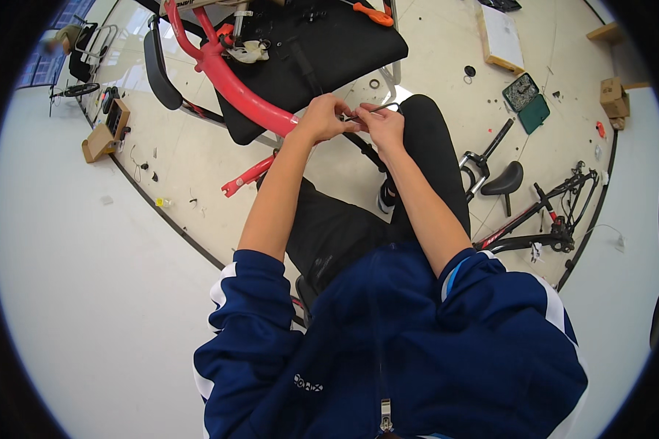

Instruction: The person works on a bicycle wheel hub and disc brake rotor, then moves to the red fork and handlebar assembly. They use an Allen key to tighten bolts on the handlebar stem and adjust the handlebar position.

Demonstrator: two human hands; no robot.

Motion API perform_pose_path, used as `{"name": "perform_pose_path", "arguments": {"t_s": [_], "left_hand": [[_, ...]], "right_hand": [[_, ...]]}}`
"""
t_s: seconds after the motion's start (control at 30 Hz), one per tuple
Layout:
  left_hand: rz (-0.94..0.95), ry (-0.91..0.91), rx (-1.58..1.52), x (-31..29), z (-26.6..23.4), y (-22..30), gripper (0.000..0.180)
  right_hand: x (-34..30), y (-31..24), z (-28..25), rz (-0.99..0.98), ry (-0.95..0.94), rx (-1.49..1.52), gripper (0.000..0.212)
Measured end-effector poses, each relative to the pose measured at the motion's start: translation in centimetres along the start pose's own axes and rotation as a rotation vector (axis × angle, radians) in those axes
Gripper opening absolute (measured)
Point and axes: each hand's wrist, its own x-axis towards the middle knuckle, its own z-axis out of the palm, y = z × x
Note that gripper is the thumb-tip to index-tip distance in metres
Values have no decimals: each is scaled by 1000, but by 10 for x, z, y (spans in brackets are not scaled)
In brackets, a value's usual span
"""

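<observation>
Left hand (322,117) and right hand (383,124), fingertips pinched together on a thin, bent grey metal rod (373,110), held just beside the glossy red tubular bicycle frame (234,88) above a black chair seat (329,44).

The left hand (321,117) and right hand (382,124) are meeting just above the knees, fingertips touching, and are pinching a thin metal rod (373,110) between them; the rod is pointing up and to the right. A red bike frame (231,84) is curving beside the left hand, lying across a black chair seat (329,44) that is also carrying an orange tool (373,13). The person is sitting in a blue jacket (388,344) and black trousers (329,227). On the floor (198,161) to the right, a black saddle (507,179), a fork (479,162), a green parts box (527,99) and a dark bike frame (549,219) are lying well apart.
</observation>
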Motion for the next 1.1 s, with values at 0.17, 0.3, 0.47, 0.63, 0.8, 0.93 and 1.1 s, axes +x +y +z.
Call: {"name": "perform_pose_path", "arguments": {"t_s": [0.17,0.3,0.47,0.63,0.8,0.93,1.1], "left_hand": [[103,-55,64,3,10,-32,21],[-52,4,14,-5,4,-7,22],[-163,183,57,-11,14,4,20],[18,215,6,-16,20,3,24],[57,180,-71,-18,20,-11,29],[4,162,-141,-17,11,3,28],[-17,302,-28,-19,24,4,31]], "right_hand": [[1,-1,-1,-4,-121,-5,39],[2,-4,-4,-20,-150,34,39],[4,8,-4,9,-109,-50,30],[4,6,-3,-91,-32,-286,17],[2,-4,-4,-12,-132,-53,23],[6,-3,-8,14,-200,44,23],[4,-2,0,52,-132,-53,18]]}}
